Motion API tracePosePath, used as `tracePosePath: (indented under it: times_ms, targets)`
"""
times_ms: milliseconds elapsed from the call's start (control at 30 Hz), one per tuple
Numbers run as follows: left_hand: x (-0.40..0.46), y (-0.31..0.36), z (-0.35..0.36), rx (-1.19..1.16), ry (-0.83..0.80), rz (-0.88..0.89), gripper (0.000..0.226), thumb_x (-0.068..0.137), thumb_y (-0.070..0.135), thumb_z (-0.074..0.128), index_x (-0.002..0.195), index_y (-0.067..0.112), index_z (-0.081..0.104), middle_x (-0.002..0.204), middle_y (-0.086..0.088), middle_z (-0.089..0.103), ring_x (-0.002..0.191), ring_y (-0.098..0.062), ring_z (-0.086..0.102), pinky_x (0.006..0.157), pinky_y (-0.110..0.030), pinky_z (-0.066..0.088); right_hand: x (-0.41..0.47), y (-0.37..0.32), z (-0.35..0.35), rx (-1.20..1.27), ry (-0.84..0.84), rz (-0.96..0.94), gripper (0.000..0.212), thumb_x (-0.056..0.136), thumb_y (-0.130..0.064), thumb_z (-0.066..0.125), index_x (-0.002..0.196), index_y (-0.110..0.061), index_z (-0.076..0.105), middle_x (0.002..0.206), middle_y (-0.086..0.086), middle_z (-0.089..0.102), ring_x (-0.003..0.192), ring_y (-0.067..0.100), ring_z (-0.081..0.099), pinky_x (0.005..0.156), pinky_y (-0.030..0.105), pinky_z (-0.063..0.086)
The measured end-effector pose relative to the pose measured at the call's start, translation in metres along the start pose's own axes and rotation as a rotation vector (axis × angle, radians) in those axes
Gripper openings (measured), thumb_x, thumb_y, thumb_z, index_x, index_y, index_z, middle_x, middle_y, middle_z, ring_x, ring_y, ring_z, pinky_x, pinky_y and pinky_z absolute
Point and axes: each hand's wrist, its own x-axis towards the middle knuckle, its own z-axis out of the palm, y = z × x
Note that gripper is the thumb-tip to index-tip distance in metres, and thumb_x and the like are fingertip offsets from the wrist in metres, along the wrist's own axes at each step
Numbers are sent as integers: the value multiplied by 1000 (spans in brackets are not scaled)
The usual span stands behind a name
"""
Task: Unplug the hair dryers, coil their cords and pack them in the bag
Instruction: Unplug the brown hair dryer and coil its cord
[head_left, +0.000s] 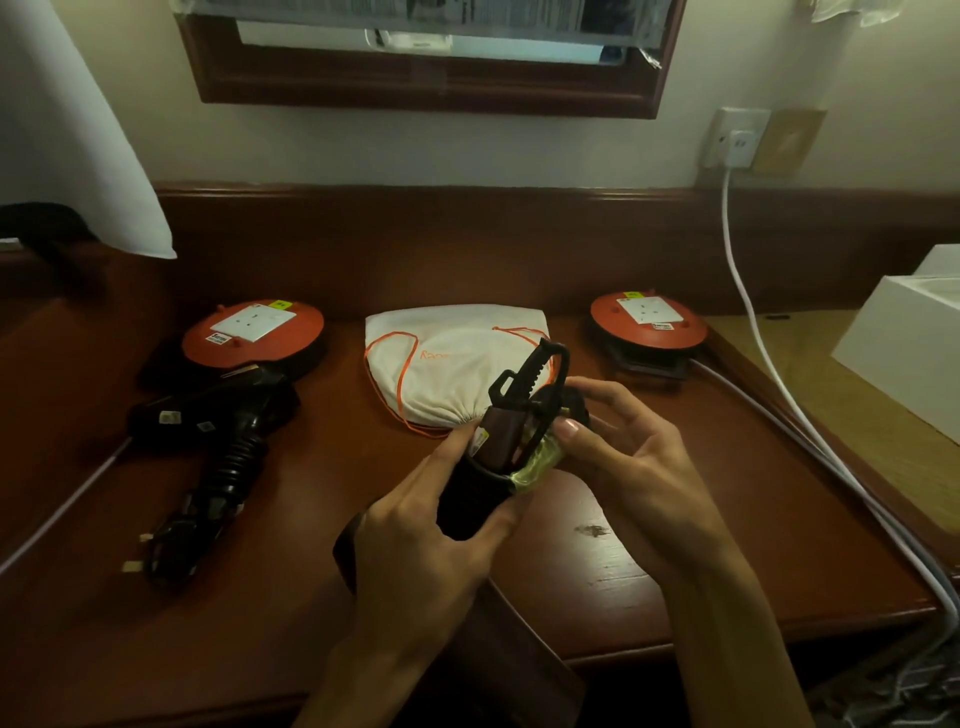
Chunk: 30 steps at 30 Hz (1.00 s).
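Note:
Over the desk's middle I hold a dark hair dryer upright. My left hand grips its handle from the left. My right hand holds its black cord against the top, thumb pressing near a yellowish tape wrap. A second black hair dryer lies on the desk at the left, its coiled cord and plug trailing toward me. A white drawstring bag with orange strings lies flat behind my hands.
Two red extension reels with white sockets sit at the back left and back right. White cables run from a wall outlet down the right side. A white box stands at far right. A white lampshade hangs at the upper left.

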Motion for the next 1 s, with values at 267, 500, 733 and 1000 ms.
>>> tracePosePath:
  times_ms: [267, 500, 733, 1000]
  targets:
    - [5, 1, -11, -21, -149, -51, 69, 80, 61, 72, 143, 47, 49, 119, 26, 67, 112, 6, 63, 91, -20, 55, 4, -1, -2, -47, -121, -56, 43, 92, 0, 62, 134, -5, 56, 123, 22, 69, 116, 38, 67, 90, 42, 58]
    - [19, 25, -22, -381, -372, -126, 36, 99, 48, 44, 128, 34, 60, 101, 13, 73, 96, -3, 70, 74, -13, 53, 0, -19, 2, -282, -254, -117, 44, 95, 2, 60, 137, -8, 56, 124, 11, 72, 119, 26, 67, 90, 40, 60]
    - [28, 20, 5, -367, -162, -130, 39, 100, 49, 40, 110, 23, 67, 82, 2, 70, 78, -16, 69, 62, -24, 54, 3, -29, -5, -406, -267, -178, 45, 92, 4, 64, 134, -11, 59, 122, 7, 70, 120, 18, 66, 86, 27, 59]
    - [37, 12, 8, -497, -283, -169, 34, 103, 41, 45, 111, 16, 68, 81, 8, 70, 77, -11, 68, 64, -17, 50, 6, -7, -15, -115, -260, -111, 47, 90, 5, 65, 132, 5, 46, 121, 18, 69, 117, 34, 66, 92, 40, 57]
